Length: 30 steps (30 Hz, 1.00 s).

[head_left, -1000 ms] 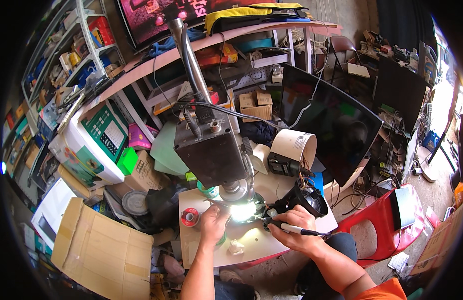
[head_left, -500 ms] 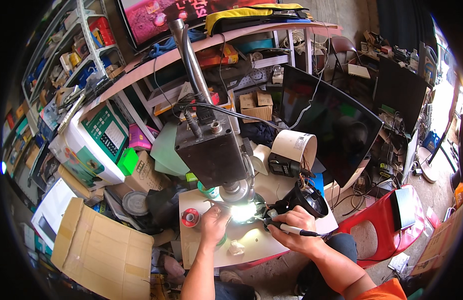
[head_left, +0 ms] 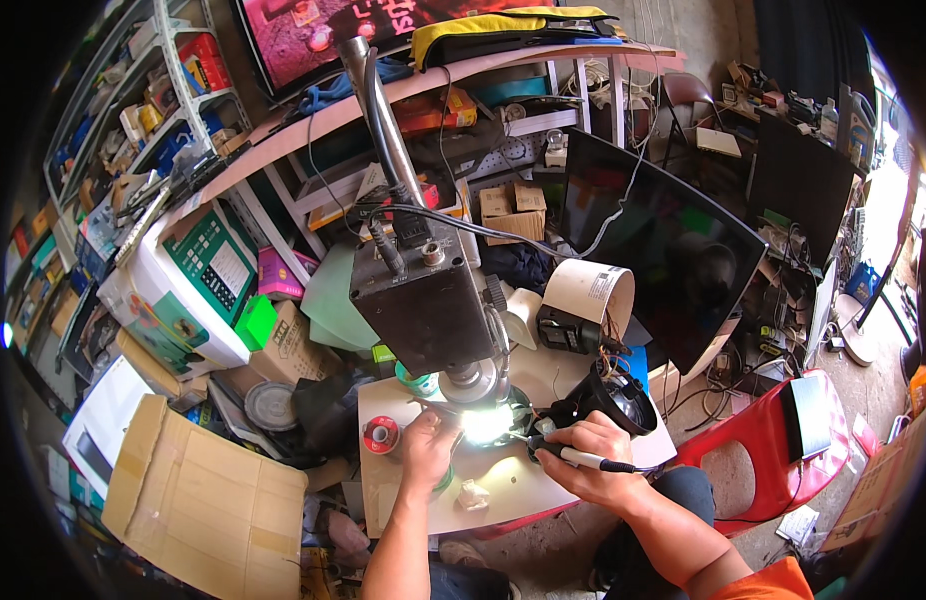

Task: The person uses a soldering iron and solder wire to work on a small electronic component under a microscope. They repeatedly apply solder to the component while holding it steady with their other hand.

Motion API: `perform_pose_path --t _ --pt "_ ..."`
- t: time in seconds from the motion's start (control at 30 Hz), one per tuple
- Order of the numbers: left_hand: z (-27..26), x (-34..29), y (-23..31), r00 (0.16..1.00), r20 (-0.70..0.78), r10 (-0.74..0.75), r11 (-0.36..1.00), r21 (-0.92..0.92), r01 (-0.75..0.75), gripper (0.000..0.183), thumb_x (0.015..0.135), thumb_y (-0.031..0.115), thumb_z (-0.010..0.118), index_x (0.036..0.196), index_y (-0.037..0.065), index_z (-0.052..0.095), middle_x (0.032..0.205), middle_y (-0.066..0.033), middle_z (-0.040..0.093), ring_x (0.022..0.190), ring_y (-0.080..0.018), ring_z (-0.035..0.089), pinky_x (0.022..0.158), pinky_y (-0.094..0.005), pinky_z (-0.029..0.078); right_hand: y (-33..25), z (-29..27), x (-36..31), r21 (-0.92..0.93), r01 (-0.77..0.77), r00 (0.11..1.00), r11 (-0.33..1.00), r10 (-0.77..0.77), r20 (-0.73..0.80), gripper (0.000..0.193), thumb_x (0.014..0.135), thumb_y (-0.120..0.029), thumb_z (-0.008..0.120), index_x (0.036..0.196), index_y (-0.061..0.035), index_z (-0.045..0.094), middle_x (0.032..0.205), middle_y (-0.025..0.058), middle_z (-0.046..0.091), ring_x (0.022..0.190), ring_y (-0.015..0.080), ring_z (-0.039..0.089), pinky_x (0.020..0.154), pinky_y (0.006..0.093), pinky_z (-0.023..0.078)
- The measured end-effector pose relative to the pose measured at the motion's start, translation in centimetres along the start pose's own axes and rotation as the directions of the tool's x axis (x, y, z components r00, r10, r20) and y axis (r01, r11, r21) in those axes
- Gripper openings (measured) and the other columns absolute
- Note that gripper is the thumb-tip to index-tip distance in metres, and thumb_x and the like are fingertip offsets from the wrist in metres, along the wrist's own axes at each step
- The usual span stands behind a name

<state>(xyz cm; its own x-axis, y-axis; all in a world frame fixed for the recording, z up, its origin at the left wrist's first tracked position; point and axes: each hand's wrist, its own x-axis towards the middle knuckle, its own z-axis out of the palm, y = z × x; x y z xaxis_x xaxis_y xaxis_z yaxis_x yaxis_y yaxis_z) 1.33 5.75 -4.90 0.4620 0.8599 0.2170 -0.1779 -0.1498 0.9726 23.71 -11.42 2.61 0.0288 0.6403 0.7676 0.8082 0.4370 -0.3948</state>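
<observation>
Under a black microscope camera [head_left: 418, 310], a bright light washes out the small work spot on the white tabletop [head_left: 523, 490]. My right hand [head_left: 598, 455] is closed round a soldering iron [head_left: 583, 459] with a white and black handle, its tip pointing left into the glare. At the left side of the light, my left hand [head_left: 429, 448] has its fingers pinched together. What they hold is hidden by the glare and the fingers. A red solder spool [head_left: 380, 435] stands just left of that hand. Near the tabletop's front lies a small crumpled whitish piece [head_left: 473, 495].
A black round housing with loose wires [head_left: 623, 395] sits beyond my right hand. Behind it leans a large dark screen [head_left: 658, 245]. A red plastic stool [head_left: 783, 470] stands at right, an opened cardboard box [head_left: 208, 490] at left. The iron's cable trails right.
</observation>
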Motion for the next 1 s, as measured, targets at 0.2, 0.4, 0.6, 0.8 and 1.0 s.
perform_pose_path --t 0.2,0.4,0.6,0.8,1.0 --pt "0.56 0.02 0.36 0.999 -0.044 0.022 1.000 -0.004 -0.022 0.012 0.098 0.004 0.068 0.109 0.000 0.071 0.098 0.0003 0.072 0.085 -0.0060 0.062 0.076 -0.0234 0.048 -0.11 0.02 0.03 0.002 -0.017 1.000 1.000 0.017 -0.010 0.014 0.073 -0.011 0.085 0.078 -0.0059 0.073 0.084 0.0047 0.072 0.063 0.0225 0.061 0.058 0.0338 0.048" --pt "0.55 0.12 0.36 0.999 -0.033 0.030 1.000 0.009 -0.030 0.015 0.098 0.003 0.068 0.111 -0.001 0.070 0.103 -0.0013 0.073 0.091 -0.0078 0.063 0.081 -0.0246 0.049 0.10 0.19 -0.25 0.002 -0.036 0.999 0.999 0.036 -0.004 0.016 0.074 -0.012 0.086 0.081 -0.0056 0.074 0.082 0.0049 0.071 0.063 0.0234 0.060 0.058 0.0348 0.049" --pt "0.68 0.07 0.48 0.999 -0.037 0.023 1.000 -0.019 -0.023 0.015 0.097 0.002 0.067 0.111 -0.001 0.070 0.104 -0.0014 0.073 0.091 -0.0078 0.063 0.081 -0.0246 0.049 0.02 0.06 -0.15 -0.003 -0.031 1.000 1.000 0.031 0.004 0.017 0.074 -0.012 0.086 0.084 -0.0057 0.074 0.081 0.0048 0.070 0.063 0.0238 0.060 0.057 0.0350 0.049" --pt "0.41 0.13 0.06 0.999 -0.041 0.015 1.000 -0.009 -0.016 0.014 0.096 0.001 0.067 0.109 -0.001 0.070 0.101 -0.0006 0.072 0.088 -0.0067 0.062 0.079 -0.0235 0.048 0.15 0.16 -0.30 -0.004 -0.038 0.999 0.999 0.038 0.010 0.017 0.074 -0.013 0.086 0.085 -0.0059 0.074 0.080 0.0049 0.070 0.063 0.0240 0.060 0.058 0.0351 0.049" --pt "0.33 0.11 -0.18 0.999 -0.050 0.012 1.000 -0.018 -0.013 0.012 0.096 0.001 0.068 0.107 -0.001 0.071 0.099 0.0003 0.072 0.086 -0.0059 0.061 0.076 -0.0231 0.048 0.45 0.58 -0.71 0.017 -0.059 0.998 0.998 0.060 -0.009 0.018 0.071 -0.009 0.087 0.084 -0.0093 0.076 0.084 0.0033 0.072 0.063 0.0222 0.059 0.057 0.0346 0.047"
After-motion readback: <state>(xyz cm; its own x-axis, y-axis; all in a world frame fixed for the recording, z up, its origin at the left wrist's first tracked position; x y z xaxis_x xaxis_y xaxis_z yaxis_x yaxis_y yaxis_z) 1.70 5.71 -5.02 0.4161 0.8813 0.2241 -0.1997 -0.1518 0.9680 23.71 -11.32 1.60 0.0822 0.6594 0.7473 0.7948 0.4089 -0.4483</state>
